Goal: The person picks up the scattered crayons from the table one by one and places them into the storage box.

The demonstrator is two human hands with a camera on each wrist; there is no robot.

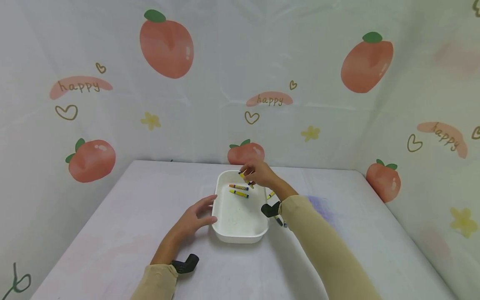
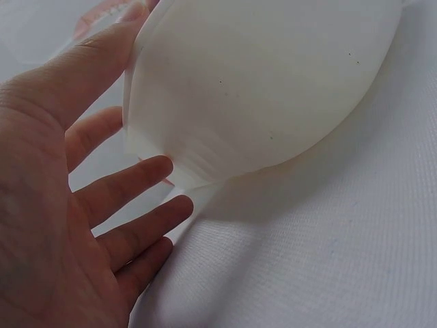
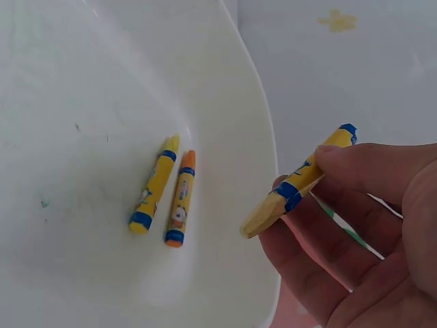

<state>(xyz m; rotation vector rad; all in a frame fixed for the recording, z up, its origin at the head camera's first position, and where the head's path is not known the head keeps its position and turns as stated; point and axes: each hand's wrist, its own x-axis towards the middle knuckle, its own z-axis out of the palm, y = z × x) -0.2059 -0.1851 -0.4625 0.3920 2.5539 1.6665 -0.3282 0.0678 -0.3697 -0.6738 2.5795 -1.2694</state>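
In the head view my right hand [image 1: 258, 173] is above the far right part of a white tray [image 1: 240, 239]. Between thumb and fingers it pinches a crayon [image 3: 292, 188] with a yellow-and-blue wrapper and a pale tan tip. Inside the tray, near its far end, a yellow crayon [image 1: 239, 193] and an orange crayon [image 1: 238, 187] lie side by side. My left hand [image 1: 195, 216] touches the tray's left side. Its thumb is at the rim and its fingers [image 2: 147, 229] are spread and fairly straight beside the outer wall.
Right of the tray, another yellow crayon [image 1: 271, 195] and dark crayons [image 1: 278, 221] lie on the white tablecloth [image 1: 112, 233], partly hidden by the right arm. A purple smudge [image 1: 322, 208] marks the cloth farther right. A fruit-patterned curtain [image 1: 210, 104] hangs behind the table.
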